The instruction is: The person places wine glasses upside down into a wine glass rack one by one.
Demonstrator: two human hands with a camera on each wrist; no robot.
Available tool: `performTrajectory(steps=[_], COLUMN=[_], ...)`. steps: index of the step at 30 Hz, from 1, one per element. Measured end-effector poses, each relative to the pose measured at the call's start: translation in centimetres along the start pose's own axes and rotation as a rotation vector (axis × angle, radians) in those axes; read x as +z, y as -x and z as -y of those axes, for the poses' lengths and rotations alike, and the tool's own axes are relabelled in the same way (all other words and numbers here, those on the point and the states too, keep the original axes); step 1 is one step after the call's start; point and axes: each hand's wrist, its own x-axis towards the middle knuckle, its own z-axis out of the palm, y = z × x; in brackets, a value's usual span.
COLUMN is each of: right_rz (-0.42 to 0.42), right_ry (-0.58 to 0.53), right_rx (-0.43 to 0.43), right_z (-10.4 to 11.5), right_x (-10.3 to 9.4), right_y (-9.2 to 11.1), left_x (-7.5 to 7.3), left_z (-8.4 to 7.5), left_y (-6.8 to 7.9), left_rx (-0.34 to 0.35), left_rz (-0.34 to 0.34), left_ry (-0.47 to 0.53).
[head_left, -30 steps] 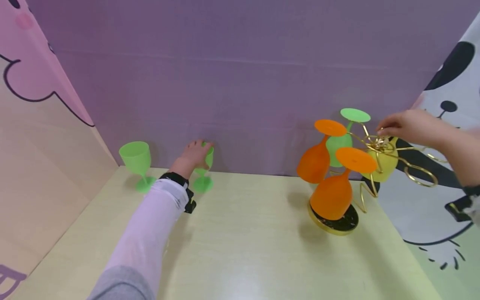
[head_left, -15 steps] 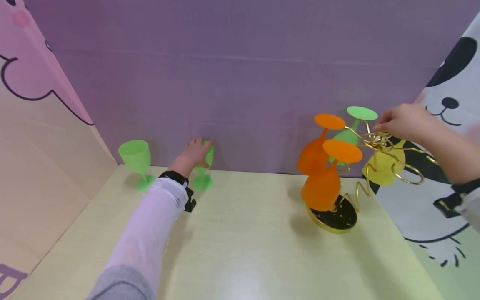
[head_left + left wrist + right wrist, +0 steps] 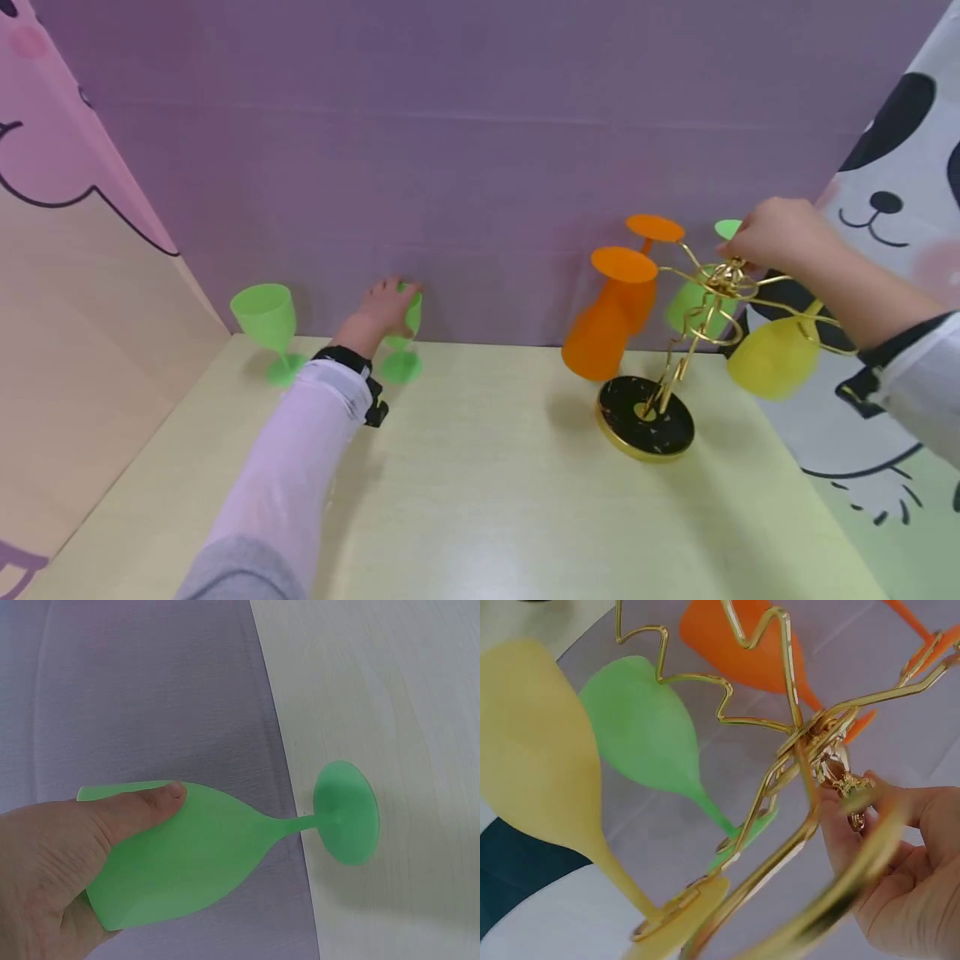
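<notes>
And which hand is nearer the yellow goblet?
Right. The right hand pinches the top of the gold rack, above the yellow goblet hanging there; the left hand is well off to the left, holding a green goblet.

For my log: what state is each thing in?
Left green goblet: upright on table
Middle green goblet: upright, in left grip
Front orange goblet: hung inverted
Rear orange goblet: hung inverted
Right green goblet: hung inverted
Yellow goblet: hung inverted
Gold rack: top pinched by right grip
</notes>
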Motion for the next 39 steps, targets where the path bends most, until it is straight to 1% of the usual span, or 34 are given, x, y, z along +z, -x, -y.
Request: performTrajectory(steps=[4, 12, 15, 19, 25, 28, 31, 35, 39], right_rz=[-0.003, 0.055, 0.048, 0.039, 0.054, 0.055, 0.059, 0.073, 0.096], right_ry=[-0.031, -0.113, -0.146, -0.163, -0.172, -0.188, -0.196, -0.211, -0.198], right_rx=[0.038, 0.113, 0.12, 0.105, 0.086, 0.08, 0.077, 0.072, 0.061], right_z=[0.3, -0.1, -0.3, -0.4, -0.6, -0.6, -0.6, -0.5, -0.6], right_x=[-0.3, -0.7, -0.6, -0.4, -0.1, -0.1, -0.1, -0.2, -0.3], right_y=[-0.5, -1.0, -1.0, -1.1, -1.4, -1.5, -1.6, -1.9, -2.1], left_x=[0.0, -0.1, -0.2, -0.4, -0.4, -0.5, -0.9, -2.1, -3.1], left_z=[0.1, 0.2, 0.2, 0.3, 0.6, 0.9, 1.1, 1.3, 1.6], left_y=[0.1, 0.4, 0.5, 0.4, 0.6, 0.6, 0.7, 1.1, 1.5], left_rx=[0.003, 0.008, 0.003, -0.004, -0.026, -0.025, -0.025, -0.025, -0.031], left_rz=[-0.01, -0.009, -0.002, 0.003, 0.011, 0.014, 0.008, -0.001, -0.012], left_ry=[0.004, 0.002, 0.008, 0.006, 0.001, -0.006, -0.017, -0.016, -0.008])
